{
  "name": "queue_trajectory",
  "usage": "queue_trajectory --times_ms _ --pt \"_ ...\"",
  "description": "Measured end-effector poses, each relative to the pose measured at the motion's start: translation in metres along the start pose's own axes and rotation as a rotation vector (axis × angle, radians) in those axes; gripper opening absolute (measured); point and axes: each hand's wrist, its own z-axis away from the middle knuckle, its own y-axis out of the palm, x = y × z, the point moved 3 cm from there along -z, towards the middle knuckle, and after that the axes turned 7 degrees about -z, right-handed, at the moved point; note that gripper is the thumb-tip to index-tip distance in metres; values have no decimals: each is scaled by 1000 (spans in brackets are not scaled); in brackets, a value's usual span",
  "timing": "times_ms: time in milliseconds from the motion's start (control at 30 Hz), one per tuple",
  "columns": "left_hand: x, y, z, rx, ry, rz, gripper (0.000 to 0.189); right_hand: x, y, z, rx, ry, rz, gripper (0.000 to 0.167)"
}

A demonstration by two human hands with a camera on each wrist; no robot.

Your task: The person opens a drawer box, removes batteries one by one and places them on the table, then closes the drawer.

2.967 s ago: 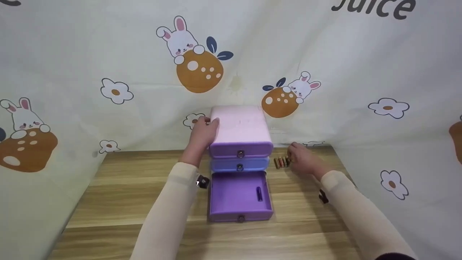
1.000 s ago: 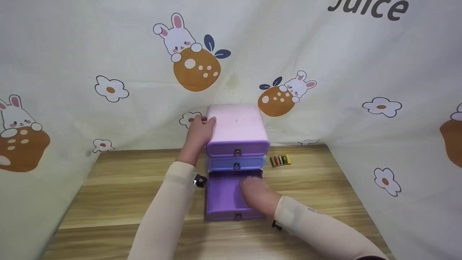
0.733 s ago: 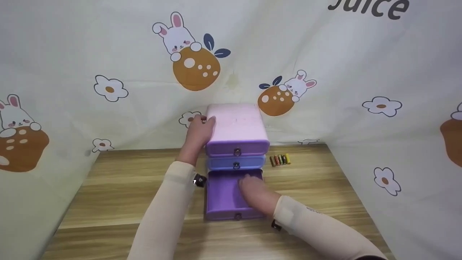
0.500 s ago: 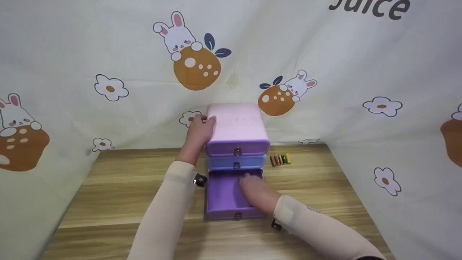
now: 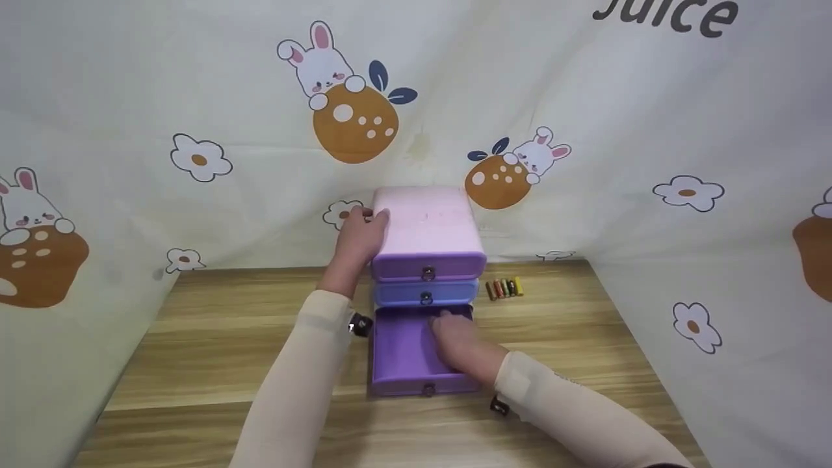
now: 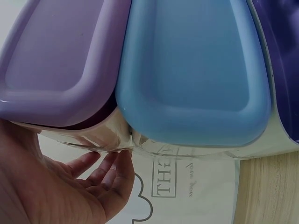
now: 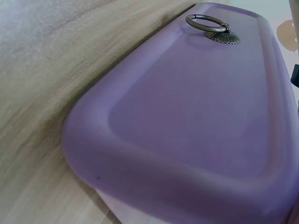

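A small drawer cabinet with a pink top [image 5: 426, 221] stands at the back of the table, its purple bottom drawer [image 5: 403, 351] pulled out. My left hand [image 5: 359, 237] touches the cabinet's left side, thumb at the top edge; in the left wrist view, the left hand's fingertips [image 6: 124, 156] meet that side wall below the purple top drawer [image 6: 60, 51]. Inside the bottom drawer reaches my right hand [image 5: 463, 341], bent over its right part. The right fingertips and whatever lies beneath them are hidden. The right wrist view shows only the drawer's purple front [image 7: 196, 107].
Several small batteries [image 5: 505, 288] lie in a row on the table right of the cabinet, a yellow one at the end. The blue middle drawer [image 5: 403, 294] is pushed in. A printed cloth [image 5: 260, 214] hangs behind and at both sides.
Since three seconds ago my right hand has moved from the battery row into the bottom drawer, over where a dark battery lay. A yellow battery now shows in the row. The left hand stays put.
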Motion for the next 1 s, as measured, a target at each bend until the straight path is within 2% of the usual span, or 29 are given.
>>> queue_trajectory --times_ms 167,367,600,733,1000 --pt "1 1 0 -2 -5 2 69 -4 -7 2 11 -38 -143 12" --pt "2 1 -1 -11 -5 1 69 -9 -25 7 4 -116 -299 24" --pt "0 1 -1 -14 -7 0 69 -12 -47 17 -41 -173 -346 23" --pt "0 1 0 -9 -6 -3 69 -17 -59 26 -44 -160 -383 24" --pt "0 0 1 -3 0 -10 69 -33 -83 38 -62 -153 -384 24"
